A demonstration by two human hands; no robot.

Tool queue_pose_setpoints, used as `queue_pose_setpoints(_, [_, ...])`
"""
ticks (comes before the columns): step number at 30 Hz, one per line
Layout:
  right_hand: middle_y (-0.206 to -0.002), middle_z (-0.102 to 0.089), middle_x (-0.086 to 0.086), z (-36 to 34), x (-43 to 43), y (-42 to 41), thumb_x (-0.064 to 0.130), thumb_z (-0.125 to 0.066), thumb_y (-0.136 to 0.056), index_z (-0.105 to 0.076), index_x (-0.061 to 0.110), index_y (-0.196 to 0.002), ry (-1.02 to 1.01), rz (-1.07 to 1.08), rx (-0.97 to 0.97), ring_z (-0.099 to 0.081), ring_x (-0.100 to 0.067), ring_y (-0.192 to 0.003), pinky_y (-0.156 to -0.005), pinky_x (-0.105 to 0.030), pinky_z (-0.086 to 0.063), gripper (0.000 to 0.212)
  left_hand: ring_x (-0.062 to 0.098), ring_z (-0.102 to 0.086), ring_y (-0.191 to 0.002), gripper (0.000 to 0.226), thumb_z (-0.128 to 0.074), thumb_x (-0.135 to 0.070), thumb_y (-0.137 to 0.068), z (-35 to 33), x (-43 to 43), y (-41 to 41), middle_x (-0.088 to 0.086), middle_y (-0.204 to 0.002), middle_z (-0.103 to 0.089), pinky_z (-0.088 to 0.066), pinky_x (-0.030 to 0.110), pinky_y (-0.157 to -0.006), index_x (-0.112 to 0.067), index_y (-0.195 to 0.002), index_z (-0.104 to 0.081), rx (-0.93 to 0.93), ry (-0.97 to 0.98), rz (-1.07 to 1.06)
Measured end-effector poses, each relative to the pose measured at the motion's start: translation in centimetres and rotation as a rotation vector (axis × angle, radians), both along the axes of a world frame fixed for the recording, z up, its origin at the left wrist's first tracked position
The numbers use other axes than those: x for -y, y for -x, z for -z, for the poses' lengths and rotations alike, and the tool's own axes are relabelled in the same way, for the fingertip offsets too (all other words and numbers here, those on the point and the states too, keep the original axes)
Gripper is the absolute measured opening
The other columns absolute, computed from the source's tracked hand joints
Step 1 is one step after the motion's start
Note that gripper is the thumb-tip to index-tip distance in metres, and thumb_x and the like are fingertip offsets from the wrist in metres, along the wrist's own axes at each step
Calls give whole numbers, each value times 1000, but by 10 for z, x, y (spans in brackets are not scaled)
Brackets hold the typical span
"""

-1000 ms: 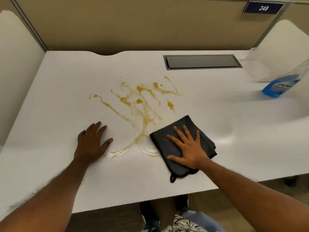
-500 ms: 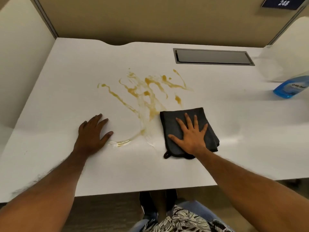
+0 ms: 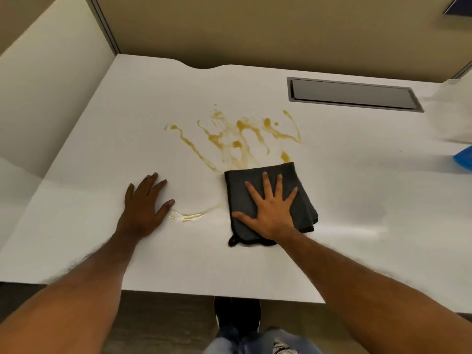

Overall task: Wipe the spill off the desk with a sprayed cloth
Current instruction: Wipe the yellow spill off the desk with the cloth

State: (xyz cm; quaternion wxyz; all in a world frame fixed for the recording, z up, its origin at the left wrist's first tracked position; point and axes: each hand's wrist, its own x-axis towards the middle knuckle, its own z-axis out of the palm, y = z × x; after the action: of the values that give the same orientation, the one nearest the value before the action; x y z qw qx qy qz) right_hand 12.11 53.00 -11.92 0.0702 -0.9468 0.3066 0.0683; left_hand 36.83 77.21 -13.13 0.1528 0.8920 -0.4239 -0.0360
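From the head camera I am looking down on a white desk (image 3: 357, 200), and I am taking the folded dark grey cloth (image 3: 301, 200) as my landmark. The right hand (image 3: 270, 208) is lying flat on top of that cloth with its fingers (image 3: 265, 182) spread wide apart, palm pressing down, not gripping anything. A small loop at the cloth's near left corner is sticking out just beside the wrist.

The amber spill (image 3: 240, 141) is sitting on the far side of the cloth and to its left: a tangle of streaks and blobs whose nearest drops are touching the cloth's far edge. A thin pale trail of it is curving from the cloth's left edge toward the left hand (image 3: 144, 208), which is resting palm down on the bare desk left of the cloth, fingers extended and a little apart, holding nothing. The thumb tip is lying just beside the end of that trail.

Well beyond the cloth and to its right, a grey recessed panel (image 3: 352, 94) is lying flush in the desk. Far right of the cloth, a blue bottle (image 3: 463, 159) is showing at the frame edge, mostly cut off. Beige partition walls (image 3: 229, 29) are enclosing the desk behind and on the left.
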Motion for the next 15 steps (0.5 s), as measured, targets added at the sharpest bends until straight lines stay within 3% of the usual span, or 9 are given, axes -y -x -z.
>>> queue_pose_setpoints(3, [-167,6,1,3,12,21,94,-20,-76,-5,53,-151,11,-279,46,16,-35,-151,-105,-80,2,86,19,-25,-148,73,-34,-63,-87,4,1,0,4,-159,-31,-9,48,-120,-21,-145,-43,5,3,4])
queue_pose_setpoints(5, [-167,5,5,0,34,24,93,-19,-77,-9,53,-151,2,-178,53,15,-31,-151,-105,-80,6,85,18,-25,-148,71,-35,-63,-87,7,0,-1,3,-159,-32,-10,48,-120,-22,-145,-43,18,18,-3])
queue_pose_setpoints(8, [-166,11,2,-3,33,8,93,-11,-73,-5,50,-152,-3,104,18,18,-35,-150,-98,-72,28,90,19,-28,-147,69,-37,-61,-88,6,3,-1,3,-158,-33,-11,48,-119,-21,-144,-44,31,28,-7])
queue_pose_setpoints(10, [-165,13,-2,1,12,0,93,-9,-74,-3,49,-152,10,-50,9,19,-39,-149,-101,-76,24,89,20,-29,-147,68,-37,-60,-88,3,3,1,4,-158,-34,-12,48,-119,-21,-143,-45,35,16,-9])
queue_pose_setpoints(12, [-167,7,-1,5,5,4,91,-14,-78,-5,52,-152,17,-296,39,17,-37,-150,-105,-80,7,84,20,-29,-147,68,-38,-60,-88,2,2,3,3,-157,-35,-13,48,-119,-21,-143,-45,29,22,-8])
queue_pose_setpoints(13, [-167,5,2,3,8,5,90,-18,-79,-6,53,-151,11,-329,48,15,-34,-151,-106,-79,3,82,19,-29,-147,67,-38,-60,-88,2,0,2,3,-157,-35,-13,47,-120,-21,-143,-46,33,30,-9])
queue_pose_setpoints(15, [-167,4,5,1,11,2,90,-20,-78,-9,53,-151,-12,-161,59,14,-30,-152,-108,-78,8,82,17,-29,-147,65,-39,-59,-89,3,-1,0,0,-157,-35,-12,45,-120,-23,-143,-46,25,42,-5])
